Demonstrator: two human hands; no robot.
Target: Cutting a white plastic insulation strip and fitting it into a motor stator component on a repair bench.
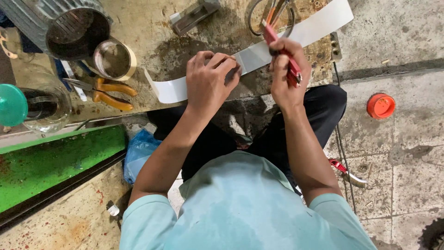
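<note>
White sheet strip (259, 53) lay across the worn, stained bench (148, 28), its long axis running on a diagonal from the curled near-left end up to the squared far-right end, so that it pointed toward the upper right of the head view. The left hand (210, 81) pressed down on the strip near its middle, fingers (222, 62) curled and bearing on the surface. The right hand (286, 74) was closed in a fist around a red-handled tool (282, 51), which stood tilted with its upper end toward the far side and its tip over the strip; the exact kind of tool could not be told. Scissors (273, 14) lay just beyond it on the bench. To the left sat orange-handled pliers (108, 92), a roll of tape (115, 59), a ribbed grey motor housing (60, 23) and a glass jar (44, 104). An orange cap (380, 105) rested on the concrete floor (397, 153), well apart to the right.
</note>
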